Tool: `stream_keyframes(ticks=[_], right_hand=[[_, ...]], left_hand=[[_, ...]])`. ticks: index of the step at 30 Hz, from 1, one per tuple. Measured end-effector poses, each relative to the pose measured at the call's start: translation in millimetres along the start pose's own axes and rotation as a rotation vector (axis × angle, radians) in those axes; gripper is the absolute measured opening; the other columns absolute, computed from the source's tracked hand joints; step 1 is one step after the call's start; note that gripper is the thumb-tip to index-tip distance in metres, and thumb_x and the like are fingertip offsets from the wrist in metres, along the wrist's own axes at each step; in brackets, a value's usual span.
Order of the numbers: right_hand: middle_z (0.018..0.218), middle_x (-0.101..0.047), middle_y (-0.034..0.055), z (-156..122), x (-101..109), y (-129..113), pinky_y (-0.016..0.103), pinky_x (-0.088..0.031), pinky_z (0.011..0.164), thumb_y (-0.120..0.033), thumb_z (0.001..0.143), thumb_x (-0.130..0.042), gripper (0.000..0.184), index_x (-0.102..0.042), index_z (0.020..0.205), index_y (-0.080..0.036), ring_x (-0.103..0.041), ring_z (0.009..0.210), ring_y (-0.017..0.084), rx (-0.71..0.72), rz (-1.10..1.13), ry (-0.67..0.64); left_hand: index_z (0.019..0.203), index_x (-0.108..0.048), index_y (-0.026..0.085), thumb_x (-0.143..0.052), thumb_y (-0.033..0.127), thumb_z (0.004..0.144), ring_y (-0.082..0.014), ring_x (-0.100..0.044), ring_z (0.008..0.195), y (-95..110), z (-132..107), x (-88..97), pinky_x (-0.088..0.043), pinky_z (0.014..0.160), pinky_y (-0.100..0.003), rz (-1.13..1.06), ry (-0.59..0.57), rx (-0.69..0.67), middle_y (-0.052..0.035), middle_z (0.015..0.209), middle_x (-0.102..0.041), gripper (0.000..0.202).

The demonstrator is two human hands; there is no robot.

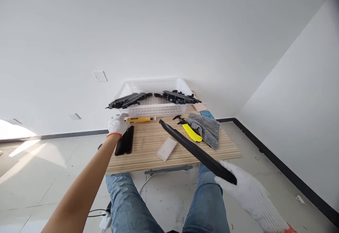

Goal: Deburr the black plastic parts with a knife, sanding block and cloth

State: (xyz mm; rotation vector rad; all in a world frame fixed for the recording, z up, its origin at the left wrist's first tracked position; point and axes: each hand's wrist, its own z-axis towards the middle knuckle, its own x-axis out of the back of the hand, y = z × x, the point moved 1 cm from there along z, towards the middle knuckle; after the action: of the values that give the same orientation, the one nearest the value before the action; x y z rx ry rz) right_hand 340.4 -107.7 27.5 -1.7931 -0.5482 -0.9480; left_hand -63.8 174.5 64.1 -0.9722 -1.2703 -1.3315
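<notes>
The right hand [249,190] has its grip clamped on a long black plastic wiper-like strip [196,151], which slants up and away over the wooden slatted counter [148,144]. The left hand [118,124] reaches with fingers spread, its grip apart, just short of the slim yellow screwdriver [139,120].

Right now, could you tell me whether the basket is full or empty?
Partly filled: black parts lie in the basket, some overhanging its rim.

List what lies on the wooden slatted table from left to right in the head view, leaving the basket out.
Left gloved hand → black phone → yellow screwdriver-like tool → small white rectangular box → yellow utility knife → grey cloth. The long black plastic strip in the right gloved hand crosses several of these, so it is unplaced.
</notes>
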Motion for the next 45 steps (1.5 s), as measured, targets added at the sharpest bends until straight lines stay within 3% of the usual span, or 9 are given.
stream_keyframes(ticks=[2, 6, 8, 15, 22, 27, 32, 39, 45], right_hand=[[0.123, -0.074, 0.0065, 6, 1, -6, 0.05, -0.053, 0.095, -0.06, 0.078, -0.057, 0.063, -0.067, 0.132, -0.027, -0.07, 0.111, 0.034, -0.008, -0.037, 0.012], [0.126, -0.073, 0.0069, 10, 1, -8, 0.048, -0.055, 0.092, -0.063, 0.079, -0.052, 0.068, -0.065, 0.134, -0.025, -0.069, 0.114, 0.034, -0.041, -0.041, 0.025], [0.125, -0.073, 0.0071, 9, 0, -8, 0.048, -0.056, 0.09, -0.063, 0.078, -0.053, 0.069, -0.066, 0.133, -0.025, -0.07, 0.113, 0.034, -0.038, -0.046, 0.034], [0.12, -0.075, 0.0054, -3, -7, 3, 0.047, -0.058, 0.089, -0.061, 0.079, -0.058, 0.063, -0.067, 0.131, -0.027, -0.072, 0.108, 0.032, 0.025, -0.037, 0.033], [0.092, -0.074, 0.0045, 6, -15, 6, 0.037, -0.058, 0.068, -0.053, 0.083, -0.063, 0.05, -0.072, 0.129, -0.034, -0.071, 0.083, 0.027, 0.314, -0.257, -0.008], [0.094, -0.073, 0.0068, 39, -21, -13, 0.044, -0.055, 0.091, -0.043, 0.087, -0.068, 0.046, -0.071, 0.131, -0.03, -0.068, 0.095, 0.028, 0.654, -0.418, 0.109], [0.121, -0.072, 0.007, 71, -8, -29, 0.045, -0.051, 0.1, -0.038, 0.086, -0.069, 0.044, -0.071, 0.129, -0.028, -0.064, 0.115, 0.03, 0.536, -0.382, 0.055], [0.138, -0.063, 0.0119, 133, 20, -85, 0.043, -0.045, 0.1, -0.038, 0.091, -0.062, 0.041, -0.07, 0.13, -0.026, -0.058, 0.125, 0.032, 0.345, -0.474, 0.142], [0.108, -0.073, 0.0156, 175, 40, -116, 0.035, -0.045, 0.08, -0.04, 0.096, -0.051, 0.037, -0.077, 0.102, -0.015, -0.066, 0.099, 0.026, 0.279, -0.461, 0.141]], left_hand=[[0.139, -0.061, 0.022, -0.059, 0.039, 0.089, -0.0365, -0.056, 0.127, 15, -29, -0.1, -0.05, 0.1, -0.046, -0.004, 0.028, -0.034, -0.0157, 0.134, -0.064, 0.053], [0.119, -0.072, 0.032, -0.062, 0.04, 0.089, -0.0289, -0.058, 0.121, 59, -107, -16.1, -0.05, 0.1, -0.041, -0.184, -0.24, -0.807, -0.0054, 0.132, -0.065, 0.033], [0.111, -0.075, 0.037, -0.068, 0.036, 0.084, -0.03, -0.058, 0.12, 75, -130, -26.0, -0.05, 0.1, -0.045, -0.148, -0.349, -0.999, -0.0016, 0.134, -0.064, 0.028], [0.138, -0.061, 0.026, -0.055, 0.016, 0.083, -0.0389, -0.048, 0.136, 68, -97, -30.6, -0.047, 0.105, -0.055, -0.125, 0.028, -0.571, -0.0146, 0.153, -0.048, 0.056], [0.147, -0.049, 0.018, -0.032, 0.057, 0.101, -0.0293, -0.067, 0.117, 17, -114, -26.3, -0.055, 0.098, -0.042, -0.778, -0.143, -0.222, -0.0156, 0.135, -0.066, 0.063], [0.112, -0.069, 0.02, -0.035, 0.065, 0.097, -0.0252, -0.07, 0.095, 9, -132, -21.4, -0.053, 0.083, -0.033, -0.636, -0.248, -0.32, -0.0093, 0.101, -0.076, 0.058], [0.062, -0.052, 0.022, -0.025, 0.054, 0.097, -0.0181, -0.052, 0.055, 22, -141, -29.2, -0.032, 0.057, -0.03, -0.245, -0.174, -0.295, -0.0034, 0.056, -0.055, 0.056], [0.059, -0.048, 0.022, -0.022, 0.05, 0.097, -0.0182, -0.049, 0.055, 31, -140, -37.0, -0.025, 0.056, -0.029, -0.142, -0.138, -0.269, -0.0045, 0.054, -0.052, 0.055], [0.063, -0.055, 0.021, -0.022, 0.048, 0.097, -0.0191, -0.052, 0.056, 31, -144, -38.0, -0.023, 0.056, -0.03, -0.132, -0.11, -0.294, -0.0065, 0.057, -0.056, 0.054]])
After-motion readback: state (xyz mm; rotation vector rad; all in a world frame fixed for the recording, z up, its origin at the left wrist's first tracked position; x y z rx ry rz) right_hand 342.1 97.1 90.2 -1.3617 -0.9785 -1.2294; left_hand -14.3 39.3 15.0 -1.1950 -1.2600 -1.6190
